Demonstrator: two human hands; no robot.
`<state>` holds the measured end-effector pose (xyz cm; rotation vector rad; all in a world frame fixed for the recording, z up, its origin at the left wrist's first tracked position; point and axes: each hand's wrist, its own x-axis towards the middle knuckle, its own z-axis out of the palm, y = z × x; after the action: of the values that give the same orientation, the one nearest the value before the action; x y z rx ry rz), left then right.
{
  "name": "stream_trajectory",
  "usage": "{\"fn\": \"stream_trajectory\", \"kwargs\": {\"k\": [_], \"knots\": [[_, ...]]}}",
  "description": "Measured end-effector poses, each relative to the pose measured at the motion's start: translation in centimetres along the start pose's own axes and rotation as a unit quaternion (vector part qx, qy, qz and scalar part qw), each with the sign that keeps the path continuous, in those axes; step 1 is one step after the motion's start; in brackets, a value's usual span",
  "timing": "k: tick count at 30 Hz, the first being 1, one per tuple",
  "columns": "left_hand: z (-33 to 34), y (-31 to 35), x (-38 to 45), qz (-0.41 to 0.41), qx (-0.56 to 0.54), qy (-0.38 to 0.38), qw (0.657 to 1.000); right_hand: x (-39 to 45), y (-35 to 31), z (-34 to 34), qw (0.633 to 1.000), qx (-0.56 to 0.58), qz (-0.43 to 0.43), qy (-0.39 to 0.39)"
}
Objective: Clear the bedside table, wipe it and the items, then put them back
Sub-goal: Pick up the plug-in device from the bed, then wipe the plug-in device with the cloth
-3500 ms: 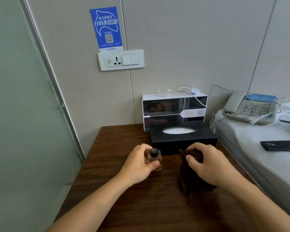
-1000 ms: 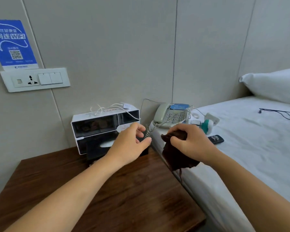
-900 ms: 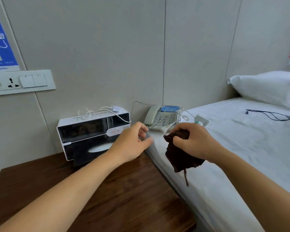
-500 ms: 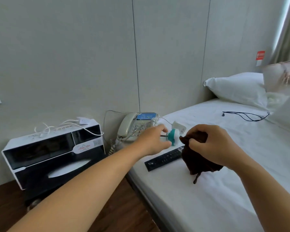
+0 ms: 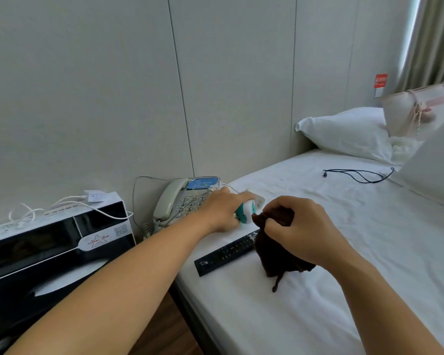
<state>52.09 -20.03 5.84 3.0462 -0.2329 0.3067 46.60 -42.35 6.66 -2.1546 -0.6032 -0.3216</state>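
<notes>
Left hand (image 5: 224, 210) reaches over the bed's near-left corner, fingers curled round a small teal-and-white item (image 5: 246, 213); can't tell what the item is. Right hand (image 5: 297, 230) grips a bunched dark brown cloth (image 5: 277, 262), which hangs down and touches the bed (image 5: 318, 316). Cloth's top edge is just beside the teal item. Remote (image 5: 226, 253) lies on the sheet near the bed's left edge, between the two forearms, one end touching or tucked under the cloth. Phone (image 5: 182, 201) sits at the bed's back-left corner, against the wall, just behind the left hand. Black tissue box (image 5: 36, 285) and a black-and-white box (image 5: 49, 242) with a white cable (image 5: 62, 203) on top stand at far left. Table (image 5: 169, 326) shows only as a wood strip by the bed edge. Pillow (image 5: 344, 131) and a black cable (image 5: 356, 172) lie farther up the bed.
</notes>
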Motion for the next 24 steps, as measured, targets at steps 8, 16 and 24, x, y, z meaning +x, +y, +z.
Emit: {"fn": "stream_trajectory", "kwargs": {"k": [8,16,24], "knots": [[-4.1,-0.1,-13.8,-0.046,-0.395,0.195,0.897,-1.8,-4.5,-1.2,0.996,0.066,-0.059,0.012],[-5.9,-1.7,-33.9,-0.146,-0.328,0.269,0.894,-7.5,-15.7,4.9,0.959,0.195,-0.180,-0.100],[-5.1,-1.9,-47.1,-0.259,-0.372,0.314,0.834,-14.4,-22.7,14.6,0.923,0.274,-0.215,-0.163]]}}
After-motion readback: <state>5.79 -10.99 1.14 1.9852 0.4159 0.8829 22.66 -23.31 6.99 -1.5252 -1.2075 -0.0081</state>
